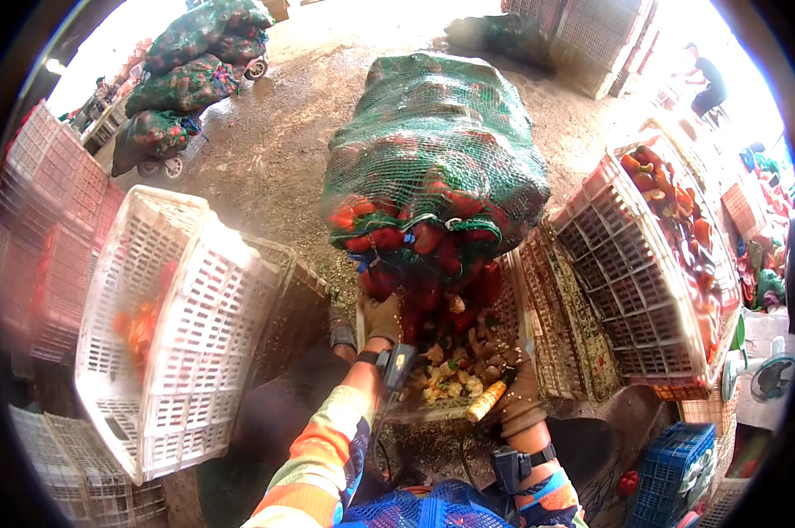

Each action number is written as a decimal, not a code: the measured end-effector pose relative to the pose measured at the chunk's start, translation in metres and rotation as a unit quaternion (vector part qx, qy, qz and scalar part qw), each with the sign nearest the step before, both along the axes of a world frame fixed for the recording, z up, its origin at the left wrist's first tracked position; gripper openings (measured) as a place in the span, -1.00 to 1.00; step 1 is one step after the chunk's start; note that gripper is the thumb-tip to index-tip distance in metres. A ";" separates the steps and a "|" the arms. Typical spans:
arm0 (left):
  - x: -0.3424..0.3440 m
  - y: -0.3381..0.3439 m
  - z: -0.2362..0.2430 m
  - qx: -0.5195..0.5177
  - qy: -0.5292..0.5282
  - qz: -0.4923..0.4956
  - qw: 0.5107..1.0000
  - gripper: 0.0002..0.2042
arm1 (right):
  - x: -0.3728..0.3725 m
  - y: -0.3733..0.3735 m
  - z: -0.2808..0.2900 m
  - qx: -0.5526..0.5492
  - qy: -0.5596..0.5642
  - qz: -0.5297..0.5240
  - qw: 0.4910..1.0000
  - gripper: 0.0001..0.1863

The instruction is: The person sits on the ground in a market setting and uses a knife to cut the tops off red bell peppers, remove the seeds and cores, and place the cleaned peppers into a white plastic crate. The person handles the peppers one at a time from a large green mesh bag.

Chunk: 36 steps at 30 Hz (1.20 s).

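Note:
My left hand [381, 317], in a tan glove, is closed at a red bell pepper at the left edge of the pile [424, 299]; its fingertips are partly hidden. The peppers spill from the mouth of a large green mesh sack [437, 141] into the crate below. My right hand [519, 394], in a brown glove, grips a short tool with a yellow patterned handle [486, 402]; its working end is hidden. Pale pepper cores and scraps [450, 378] lie between my hands, in the near part of the crate.
A tilted white crate [204, 343] with a few red pieces stands left. Another white crate [635, 273], filled with cut peppers, leans at right. A blue crate [674, 471] sits lower right. Full mesh sacks [182, 88] rest on a wheeled cart behind; a person [707, 84] is far right.

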<state>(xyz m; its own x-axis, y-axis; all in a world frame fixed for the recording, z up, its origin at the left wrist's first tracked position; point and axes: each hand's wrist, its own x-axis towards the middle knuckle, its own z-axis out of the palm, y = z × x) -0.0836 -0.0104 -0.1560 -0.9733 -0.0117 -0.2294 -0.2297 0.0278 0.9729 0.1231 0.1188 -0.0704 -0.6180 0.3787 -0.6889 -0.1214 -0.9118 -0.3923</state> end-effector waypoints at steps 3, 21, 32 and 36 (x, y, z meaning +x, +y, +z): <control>-0.018 0.006 -0.024 -0.181 -0.013 -0.023 0.983 -0.35 | -0.001 -0.009 -0.009 -0.017 0.012 0.042 0.999 -0.76; 0.073 -0.033 0.064 0.184 -0.347 -0.314 0.864 -0.47 | 0.013 -0.010 0.005 0.222 -0.073 0.127 0.964 -0.75; 0.131 -0.064 0.216 -0.180 0.494 -0.495 0.692 0.09 | 0.067 -0.019 0.071 -0.068 0.185 0.238 0.951 -0.50; 0.141 -0.056 0.216 -0.021 0.549 -0.472 0.689 -0.07 | 0.069 -0.028 0.098 -0.031 0.116 0.326 0.938 -0.49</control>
<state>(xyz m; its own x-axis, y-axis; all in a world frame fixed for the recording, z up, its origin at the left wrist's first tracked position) 0.0572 -0.0669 0.0603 -0.1374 0.7620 0.6328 0.7851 -0.3058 0.5387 0.1921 0.0913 0.0272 -0.8403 -0.1670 -0.5157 0.3936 -0.8422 -0.3686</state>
